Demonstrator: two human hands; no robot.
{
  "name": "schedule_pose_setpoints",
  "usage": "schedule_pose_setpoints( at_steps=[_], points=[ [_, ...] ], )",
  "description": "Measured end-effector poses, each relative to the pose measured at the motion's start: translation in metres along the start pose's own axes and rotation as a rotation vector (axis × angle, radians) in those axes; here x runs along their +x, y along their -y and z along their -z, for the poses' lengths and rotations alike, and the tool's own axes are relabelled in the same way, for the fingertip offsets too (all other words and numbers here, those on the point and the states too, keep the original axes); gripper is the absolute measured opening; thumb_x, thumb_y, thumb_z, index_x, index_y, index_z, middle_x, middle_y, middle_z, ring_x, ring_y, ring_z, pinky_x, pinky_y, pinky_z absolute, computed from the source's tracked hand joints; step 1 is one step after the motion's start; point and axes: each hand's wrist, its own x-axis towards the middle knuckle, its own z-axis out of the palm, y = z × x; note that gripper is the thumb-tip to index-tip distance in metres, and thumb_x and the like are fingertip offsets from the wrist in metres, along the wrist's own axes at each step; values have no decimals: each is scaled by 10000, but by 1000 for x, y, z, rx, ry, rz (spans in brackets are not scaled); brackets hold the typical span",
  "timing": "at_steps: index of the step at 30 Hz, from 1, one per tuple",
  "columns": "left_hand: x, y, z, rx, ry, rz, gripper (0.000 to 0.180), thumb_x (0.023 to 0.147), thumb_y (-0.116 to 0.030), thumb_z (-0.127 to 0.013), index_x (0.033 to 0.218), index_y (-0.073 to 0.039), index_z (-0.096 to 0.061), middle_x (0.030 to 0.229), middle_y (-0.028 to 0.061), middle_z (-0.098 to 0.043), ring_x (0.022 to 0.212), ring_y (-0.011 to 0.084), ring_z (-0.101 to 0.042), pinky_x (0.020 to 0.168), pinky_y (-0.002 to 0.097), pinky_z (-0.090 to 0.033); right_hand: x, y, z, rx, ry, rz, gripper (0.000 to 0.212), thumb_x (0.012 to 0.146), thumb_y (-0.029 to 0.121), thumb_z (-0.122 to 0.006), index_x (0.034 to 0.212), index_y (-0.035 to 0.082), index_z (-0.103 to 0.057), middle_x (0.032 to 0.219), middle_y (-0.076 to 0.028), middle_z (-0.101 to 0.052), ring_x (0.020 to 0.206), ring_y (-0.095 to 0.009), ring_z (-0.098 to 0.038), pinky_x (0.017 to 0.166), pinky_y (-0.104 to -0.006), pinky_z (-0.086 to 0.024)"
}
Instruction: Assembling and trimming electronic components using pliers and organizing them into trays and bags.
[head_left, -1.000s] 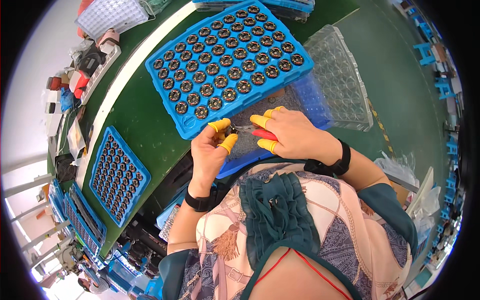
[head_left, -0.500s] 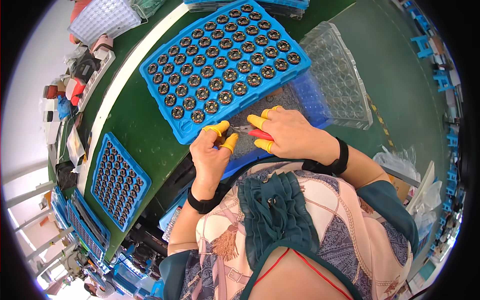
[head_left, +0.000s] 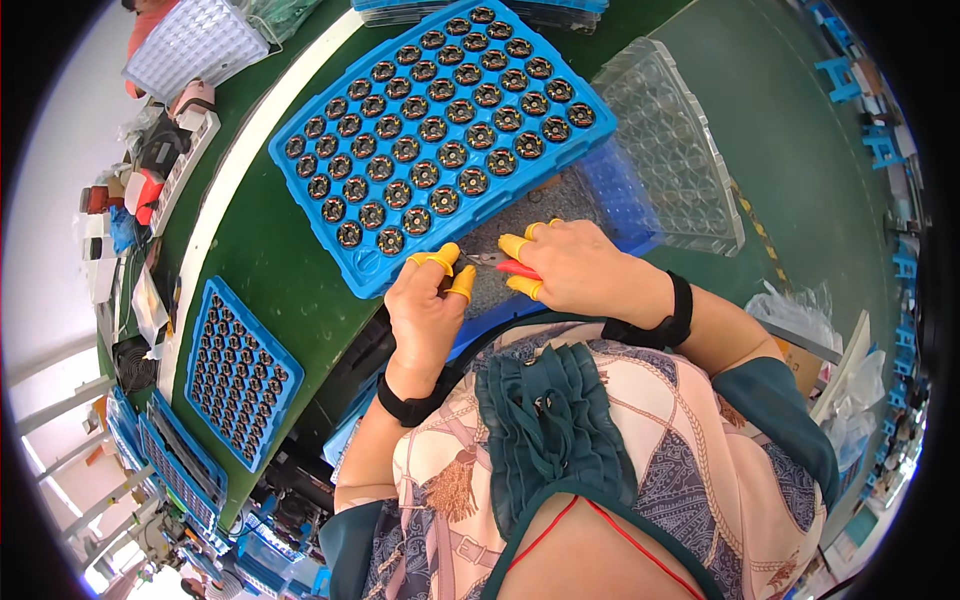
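My right hand (head_left: 575, 262) grips red-handled pliers (head_left: 517, 269), and their metal jaws reach toward my left fingertips. Yellow finger cots cover several fingertips on both hands. The thumb and fingers of my left hand (head_left: 420, 305) are closed in a pinch by the jaws; what they hold is mostly hidden. Just beyond my hands lies a large blue tray (head_left: 372, 266), filled with rows of round black parts wound with wire, like small motor stators. Beneath my hands is a blue bin (head_left: 640, 232) with grey bits over its bottom.
A clear moulded plastic tray (head_left: 680, 150) stands to the right of the bin. On the green table (head_left: 250, 225) at left lies a second filled blue tray (head_left: 297, 375). Stacked trays (head_left: 165, 455) sit farther left. A white dimpled tray (head_left: 195, 48) is at the far left.
The whole view has shifted slightly, so the big tray appears a little farther left. Both hands and the pliers keep nearly the same pose.
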Motion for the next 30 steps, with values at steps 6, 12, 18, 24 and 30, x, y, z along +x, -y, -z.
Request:
schedule_pose_setpoints(
  at_steps=[6, 12, 18, 24, 30],
  points=[
    [2, 10, 4, -1, -54, 19, 310, 699, -16, -769, 989, 17, -663, 807, 51, -652, 613, 65, -549, 531, 211, -447, 0, -5, 6, 246, 118, -69, 312, 820, 320, -593, 932, 31, -626, 855, -167, -646, 822, -346, -621, 704, -441, -472],
    [5, 24, 34, -51, -145, 151, 252, 745, -6, -731, 984, 25, -655, 792, 51, -659, 638, 56, -555, 560, 204, -453, -4, -25, -2, 271, 301, -55, 384, 833, 312, -593, 1109, 47, -610, 893, -213, -628, 850, -375, -596, 743, -452, -447],
    [15, 55, 67, 274, -145, -7, 166, 752, 8, -669, 917, 27, -670, 893, 120, -612, 736, 199, -590, 637, 278, -468, 5, -22, -3, 248, 314, -55, 375, 828, 342, -570, 1041, 41, -639, 899, -200, -646, 883, -366, -603, 772, -451, -450],
    [17, 64, 50, 563, -162, -61, 231, 737, -32, -685, 966, -4, -674, 1008, 113, -553, 899, 266, -537, 754, 346, -447, 5, -17, -10, 251, 306, -5, 362, 825, 335, -569, 1026, 41, -636, 904, -200, -640, 904, -366, -596, 788, -455, -444],
    [14, 68, 46, 467, -324, 10, 215, 739, -41, -684, 953, -17, -680, 997, 124, -558, 933, 285, -518, 781, 353, -437, 1, -26, -13, 257, 274, -27, 367, 825, 335, -569, 1034, 39, -630, 911, -207, -630, 903, -370, -591, 786, -455, -444]
  ],
)
